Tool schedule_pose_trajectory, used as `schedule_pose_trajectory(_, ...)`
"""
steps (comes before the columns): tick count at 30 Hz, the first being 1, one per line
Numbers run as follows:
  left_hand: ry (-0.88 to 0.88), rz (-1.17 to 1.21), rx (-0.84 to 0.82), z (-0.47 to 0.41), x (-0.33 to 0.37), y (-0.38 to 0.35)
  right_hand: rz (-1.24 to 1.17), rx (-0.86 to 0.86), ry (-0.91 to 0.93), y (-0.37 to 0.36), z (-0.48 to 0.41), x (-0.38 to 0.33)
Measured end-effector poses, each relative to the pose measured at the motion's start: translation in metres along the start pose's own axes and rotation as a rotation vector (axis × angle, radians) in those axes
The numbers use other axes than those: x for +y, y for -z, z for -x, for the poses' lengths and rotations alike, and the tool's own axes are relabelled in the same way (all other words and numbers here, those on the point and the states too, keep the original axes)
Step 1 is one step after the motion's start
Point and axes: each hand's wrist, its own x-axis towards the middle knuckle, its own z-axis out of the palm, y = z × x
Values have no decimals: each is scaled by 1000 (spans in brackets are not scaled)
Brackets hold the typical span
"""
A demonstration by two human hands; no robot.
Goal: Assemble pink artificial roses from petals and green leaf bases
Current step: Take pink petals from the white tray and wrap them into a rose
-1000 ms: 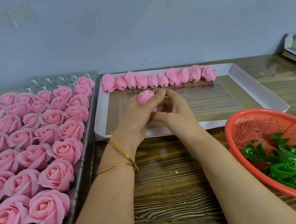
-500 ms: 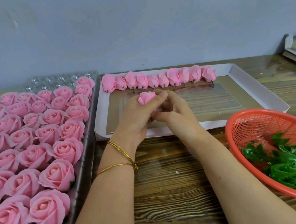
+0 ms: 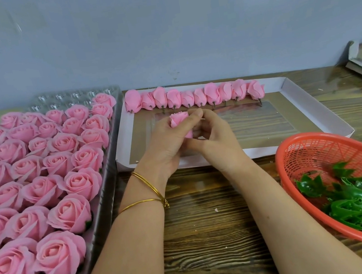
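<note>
Pink bud being shaped above the white tray
The left hand curls its grip round the bud and the right hand pinches its lower end. Next, I judge, a green leaf base from the red basket needs fitting underneath. The bud's underside and most fingertips are hidden

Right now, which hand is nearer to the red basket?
Right. The right hand is left of the basket, over the white tray; the left hand is farther left, gripping the pink bud with it.
</note>
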Motion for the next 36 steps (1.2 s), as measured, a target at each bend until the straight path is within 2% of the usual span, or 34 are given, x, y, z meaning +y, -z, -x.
schedule_pose_trajectory(4,24,-7,-64,1,2,2,-66,-5,-50,0,0,0)
schedule_pose_trajectory(11,63,141,-76,1,4,8,-120,-8,-108,2,-2,1)
schedule_pose_trajectory(28,125,38,-3,4,6,-1,-111,1,-85,1,-3,4)
schedule_pose_trajectory(36,72,-16,38,1,5,-3,-40,-6,-24,0,-3,9)
